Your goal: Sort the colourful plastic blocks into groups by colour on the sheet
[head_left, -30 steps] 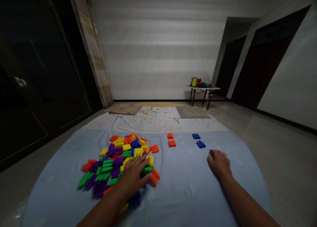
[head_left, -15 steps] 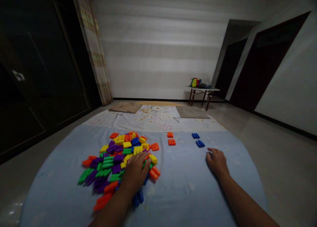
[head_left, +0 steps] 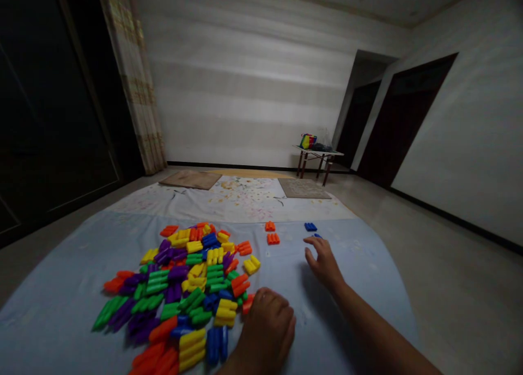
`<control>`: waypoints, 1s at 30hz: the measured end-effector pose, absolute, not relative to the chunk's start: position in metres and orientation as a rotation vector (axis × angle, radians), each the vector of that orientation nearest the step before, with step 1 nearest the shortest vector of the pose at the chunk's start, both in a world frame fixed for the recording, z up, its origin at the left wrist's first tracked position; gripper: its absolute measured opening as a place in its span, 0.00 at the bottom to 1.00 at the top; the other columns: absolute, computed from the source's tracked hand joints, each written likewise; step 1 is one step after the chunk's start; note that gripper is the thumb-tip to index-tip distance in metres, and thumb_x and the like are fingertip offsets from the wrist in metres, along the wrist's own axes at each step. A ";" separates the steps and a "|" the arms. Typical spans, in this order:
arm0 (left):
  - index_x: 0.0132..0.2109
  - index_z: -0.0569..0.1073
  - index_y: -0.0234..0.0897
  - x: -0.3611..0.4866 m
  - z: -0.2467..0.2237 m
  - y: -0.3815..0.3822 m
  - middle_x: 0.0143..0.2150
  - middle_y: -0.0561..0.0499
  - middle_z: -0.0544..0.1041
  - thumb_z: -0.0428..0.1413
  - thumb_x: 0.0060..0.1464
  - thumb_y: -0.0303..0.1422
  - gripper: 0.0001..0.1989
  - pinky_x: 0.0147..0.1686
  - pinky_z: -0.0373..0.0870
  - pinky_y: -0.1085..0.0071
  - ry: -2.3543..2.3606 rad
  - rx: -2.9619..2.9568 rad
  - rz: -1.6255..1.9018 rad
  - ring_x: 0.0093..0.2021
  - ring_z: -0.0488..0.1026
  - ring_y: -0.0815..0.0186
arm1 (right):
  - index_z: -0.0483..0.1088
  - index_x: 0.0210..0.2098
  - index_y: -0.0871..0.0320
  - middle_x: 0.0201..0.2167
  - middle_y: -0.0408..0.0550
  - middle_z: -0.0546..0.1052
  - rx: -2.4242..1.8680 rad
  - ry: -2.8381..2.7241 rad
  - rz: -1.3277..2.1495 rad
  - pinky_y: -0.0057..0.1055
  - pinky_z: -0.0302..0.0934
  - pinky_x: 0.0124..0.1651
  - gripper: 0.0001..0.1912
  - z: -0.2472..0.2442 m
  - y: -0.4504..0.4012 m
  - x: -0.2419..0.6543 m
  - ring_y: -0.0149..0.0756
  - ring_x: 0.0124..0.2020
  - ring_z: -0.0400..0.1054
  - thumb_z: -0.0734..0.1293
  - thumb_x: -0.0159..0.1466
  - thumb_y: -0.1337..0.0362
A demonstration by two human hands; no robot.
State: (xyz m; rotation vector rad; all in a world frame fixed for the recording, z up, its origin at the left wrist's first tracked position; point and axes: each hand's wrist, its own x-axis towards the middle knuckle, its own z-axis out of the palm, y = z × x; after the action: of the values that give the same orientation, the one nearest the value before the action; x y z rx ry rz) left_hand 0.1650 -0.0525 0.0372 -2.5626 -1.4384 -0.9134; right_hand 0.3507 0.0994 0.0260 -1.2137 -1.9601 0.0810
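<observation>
A heap of ribbed plastic pieces in orange, yellow, green, purple and blue (head_left: 175, 279) covers the left part of the blue cloth. At its right edge my left hand (head_left: 269, 323) is closed, its fingers curled down beside an orange piece (head_left: 247, 304); what it grips, if anything, is hidden. My right hand (head_left: 324, 260) hovers over the cloth with thumb and fingers apart, holding nothing. Just beyond its fingers are a blue piece (head_left: 310, 227) and a second blue one, mostly covered by the hand. Two orange pieces (head_left: 273, 239) lie one behind the other between heap and blue pieces.
Toward the far end of the table, a brown board (head_left: 190, 180) lies at left and a grey-brown patterned board (head_left: 304, 188) at right, on flowered cloth. Against the far wall stands a small side table (head_left: 318, 151) with a colourful bag (head_left: 308, 141) on it.
My left hand has moved right and nearer, off the heap's middle, and its fingers have curled. My right hand has shifted left, nearly over one blue piece. The camera view has turned to the right.
</observation>
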 end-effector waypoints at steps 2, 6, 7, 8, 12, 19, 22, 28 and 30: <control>0.34 0.70 0.39 0.166 0.028 -0.055 0.33 0.49 0.74 0.47 0.53 0.28 0.07 0.38 0.66 0.64 -1.375 -2.659 -0.809 0.35 0.70 0.64 | 0.68 0.42 0.58 0.41 0.51 0.72 -1.129 -2.003 0.203 0.37 0.55 0.53 0.13 0.037 0.086 0.325 0.38 0.47 0.62 0.58 0.60 0.66; 0.29 0.69 0.38 0.166 0.010 -0.056 0.27 0.52 0.73 0.49 0.52 0.30 0.06 0.27 0.61 0.72 -1.272 -2.776 -0.633 0.29 0.69 0.67 | 0.68 0.42 0.56 0.41 0.49 0.72 -0.931 -2.182 0.453 0.36 0.57 0.51 0.12 0.043 0.059 0.282 0.37 0.46 0.62 0.62 0.58 0.67; 0.29 0.69 0.38 0.167 0.007 -0.056 0.27 0.52 0.73 0.50 0.52 0.31 0.06 0.26 0.60 0.73 -1.276 -2.792 -0.603 0.28 0.69 0.68 | 0.69 0.42 0.56 0.41 0.49 0.72 -0.886 -2.221 0.500 0.36 0.58 0.51 0.13 0.044 0.054 0.274 0.37 0.46 0.62 0.62 0.58 0.68; 0.29 0.69 0.38 0.167 0.005 -0.056 0.26 0.52 0.73 0.50 0.52 0.31 0.06 0.26 0.59 0.73 -1.291 -2.806 -0.572 0.28 0.69 0.68 | 0.69 0.43 0.56 0.42 0.49 0.72 -0.847 -2.249 0.540 0.36 0.58 0.51 0.13 0.044 0.050 0.267 0.37 0.46 0.62 0.63 0.57 0.68; 0.30 0.71 0.38 0.168 0.009 -0.057 0.27 0.52 0.76 0.50 0.51 0.32 0.07 0.25 0.58 0.73 -1.442 -2.860 -0.425 0.27 0.71 0.67 | 0.69 0.45 0.55 0.45 0.49 0.72 -0.730 -2.320 0.652 0.35 0.56 0.54 0.16 0.047 0.039 0.249 0.35 0.48 0.62 0.65 0.56 0.68; 0.34 0.73 0.38 0.167 0.019 -0.054 0.33 0.51 0.78 0.50 0.48 0.28 0.07 0.27 0.60 0.73 -1.555 -2.978 -0.393 0.31 0.74 0.65 | 0.64 0.52 0.55 0.50 0.49 0.69 -0.736 -2.323 0.735 0.34 0.55 0.55 0.24 0.045 0.038 0.230 0.36 0.52 0.60 0.67 0.55 0.64; 0.33 0.73 0.37 0.168 0.014 -0.052 0.31 0.49 0.78 0.50 0.49 0.29 0.07 0.28 0.61 0.72 -1.545 -2.941 -0.349 0.32 0.74 0.64 | 0.65 0.51 0.58 0.48 0.52 0.70 -0.980 -2.185 0.651 0.32 0.55 0.54 0.20 0.039 0.052 0.225 0.36 0.50 0.61 0.62 0.58 0.66; 0.32 0.73 0.37 0.167 0.008 -0.048 0.31 0.49 0.77 0.50 0.50 0.28 0.07 0.29 0.61 0.72 -1.568 -2.914 -0.355 0.32 0.74 0.65 | 0.72 0.39 0.61 0.38 0.54 0.75 -1.365 -2.257 0.558 0.33 0.57 0.44 0.13 0.033 0.070 0.218 0.40 0.42 0.66 0.64 0.56 0.62; 0.33 0.72 0.38 0.165 0.008 -0.047 0.32 0.50 0.77 0.49 0.51 0.28 0.08 0.29 0.62 0.73 -1.563 -2.928 -0.395 0.32 0.74 0.66 | 0.72 0.35 0.58 0.35 0.50 0.76 -1.366 -2.282 0.594 0.30 0.57 0.40 0.10 0.033 0.072 0.221 0.37 0.38 0.67 0.64 0.55 0.62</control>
State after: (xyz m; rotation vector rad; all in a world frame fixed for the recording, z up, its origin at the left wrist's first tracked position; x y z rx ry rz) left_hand 0.1651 -0.0470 0.0079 -2.9285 -1.5632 -0.3954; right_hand 0.2214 0.0716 0.0334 -1.3663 -2.2824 0.5941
